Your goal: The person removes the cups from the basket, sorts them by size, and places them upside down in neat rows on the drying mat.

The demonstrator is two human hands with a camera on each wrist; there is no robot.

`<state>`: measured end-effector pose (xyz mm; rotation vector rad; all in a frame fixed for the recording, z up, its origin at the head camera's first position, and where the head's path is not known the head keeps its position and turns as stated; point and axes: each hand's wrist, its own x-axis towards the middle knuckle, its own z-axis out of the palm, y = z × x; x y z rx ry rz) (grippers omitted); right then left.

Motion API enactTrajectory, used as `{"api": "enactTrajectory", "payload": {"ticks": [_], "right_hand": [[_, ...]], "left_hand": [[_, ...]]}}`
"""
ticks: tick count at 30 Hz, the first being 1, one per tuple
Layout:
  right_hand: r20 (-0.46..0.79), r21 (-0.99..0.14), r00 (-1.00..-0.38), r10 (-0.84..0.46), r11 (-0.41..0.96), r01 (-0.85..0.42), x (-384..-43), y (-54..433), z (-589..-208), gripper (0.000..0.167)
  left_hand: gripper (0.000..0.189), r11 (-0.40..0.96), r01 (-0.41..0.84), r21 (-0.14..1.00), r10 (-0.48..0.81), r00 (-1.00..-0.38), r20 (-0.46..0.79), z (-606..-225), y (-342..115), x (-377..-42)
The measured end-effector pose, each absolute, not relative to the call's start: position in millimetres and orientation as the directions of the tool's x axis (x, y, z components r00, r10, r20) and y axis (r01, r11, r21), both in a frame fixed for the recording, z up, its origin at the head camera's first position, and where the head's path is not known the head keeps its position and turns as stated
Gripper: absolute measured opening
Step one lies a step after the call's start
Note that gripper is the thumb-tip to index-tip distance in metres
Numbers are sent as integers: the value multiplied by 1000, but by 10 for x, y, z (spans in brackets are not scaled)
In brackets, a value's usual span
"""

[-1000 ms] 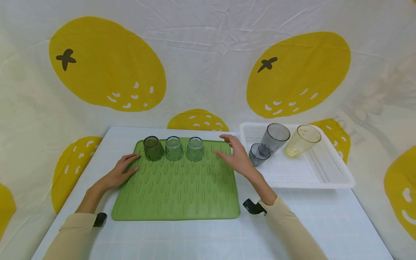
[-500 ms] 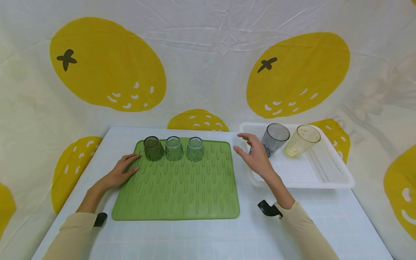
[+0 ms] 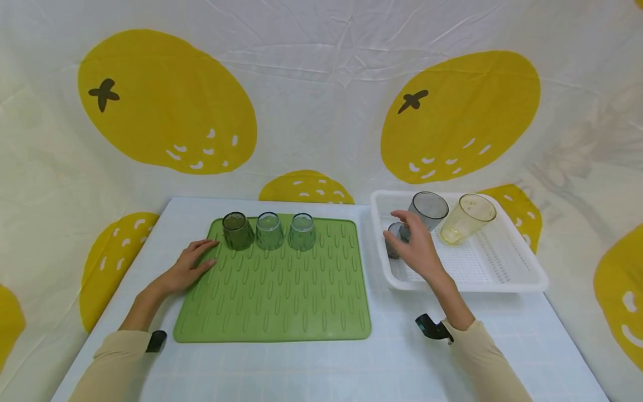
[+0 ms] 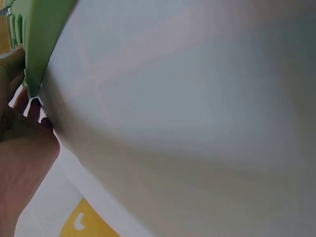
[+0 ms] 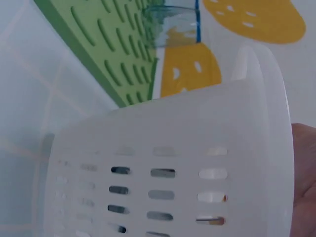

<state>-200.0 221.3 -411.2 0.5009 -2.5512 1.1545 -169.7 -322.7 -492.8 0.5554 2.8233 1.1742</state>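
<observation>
My left hand [image 3: 185,269] rests on the left edge of the green drying mat [image 3: 271,301], fingers spread. The left wrist view shows its fingertips around the edge of the mat [image 4: 42,44]. Over the left end of the white basket [image 3: 502,285], my right hand [image 3: 419,248] has its thumb and forefinger parted in a C at the small grey glass [image 3: 394,249]. The hand covers part of that glass. In the right wrist view the basket wall [image 5: 197,123] hides most of the right hand [image 5: 303,173].
Upside down along the mat's far edge stand a dark olive glass [image 3: 238,231], a bluish glass [image 3: 269,231] and a pale green glass [image 3: 302,231]. A tall grey glass [image 3: 428,207] and a tall yellow glass [image 3: 467,220] stand tilted in the basket. A fruit-print cloth hangs behind.
My right hand has moved right, from over the mat's far right corner, across the basket's left rim to the small grey glass. The left hand and the glasses have stayed put.
</observation>
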Motion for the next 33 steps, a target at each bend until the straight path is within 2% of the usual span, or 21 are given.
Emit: {"api": "enactTrajectory", "payload": {"ticks": [7,16,33], "right_hand": [[356,-626,-908,-219,666,-406,-1962,2351,-4148,54],[220,-612,-951,-217,729,-308,-1930,2483,-4179,61],[155,-562,-967,-203,787,-255,-1865,2494,-4118,72]], "left_hand": [[49,655,319,685,333,-936,118,-4965,-3255,-1690],[49,652,307,693,328,-939,107,-4964,-3245,-1694],[49,653,306,693,328,-939,105,-4962,-3233,-1703]]}}
